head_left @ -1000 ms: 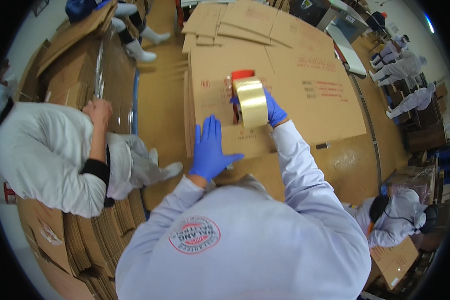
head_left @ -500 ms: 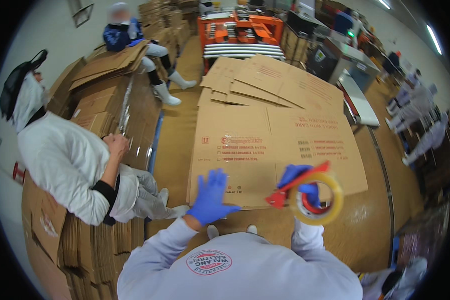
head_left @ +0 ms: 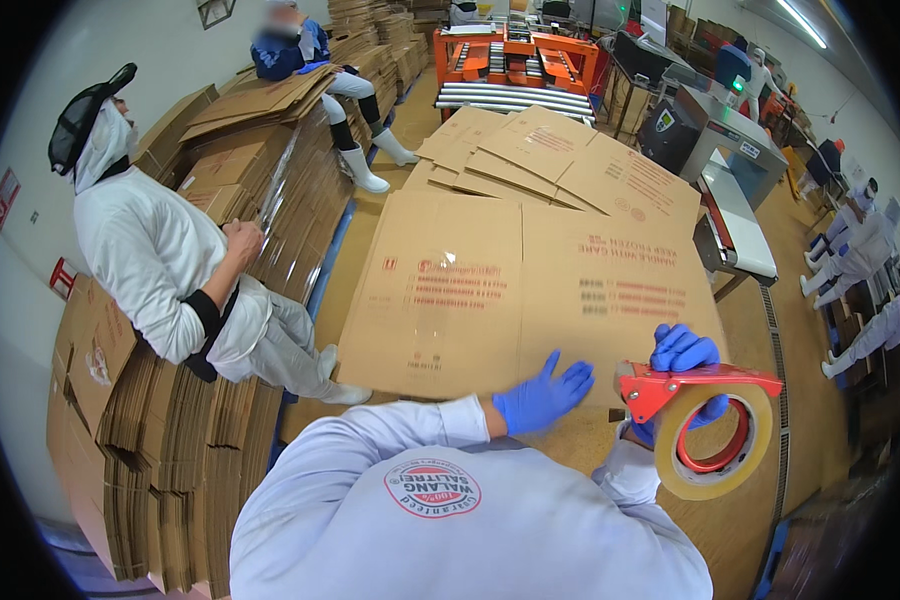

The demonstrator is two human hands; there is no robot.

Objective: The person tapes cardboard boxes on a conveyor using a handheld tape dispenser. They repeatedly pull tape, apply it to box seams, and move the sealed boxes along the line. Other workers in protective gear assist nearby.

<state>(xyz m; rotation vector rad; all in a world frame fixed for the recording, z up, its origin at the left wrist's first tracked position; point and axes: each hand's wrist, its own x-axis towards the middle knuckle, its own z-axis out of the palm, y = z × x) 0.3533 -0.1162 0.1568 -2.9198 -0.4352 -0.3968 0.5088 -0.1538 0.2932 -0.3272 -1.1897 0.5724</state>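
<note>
My left hand (head_left: pixel 548 396), in a blue glove, has its fingers stretched out. It lies at the near edge of a flattened cardboard box (head_left: pixel 450 345), just right of the crease that divides its two panels. Off the near right corner of that box, my right hand (head_left: pixel 685 350), also gloved in blue, is wrapped round a red tape dispenser (head_left: pixel 755 377). The dispenser carries a big roll of clear yellowish tape (head_left: pixel 705 484), with some right-hand fingers showing behind it. Red print marks both panels of the box.
More flat boxes (head_left: pixel 540 140) lie fanned out beyond. A person in white (head_left: pixel 150 260) stands at left beside stacked cardboard (head_left: pixel 170 500); another person (head_left: pixel 290 50) sits farther back. An orange roller machine (head_left: pixel 515 65) stands ahead, and a conveyor (head_left: pixel 735 220) at right.
My left hand has moved right along the near edge of the box. My right hand has carried the tape dispenser farther right, and its roll faces me more fully. The whole view has shifted.
</note>
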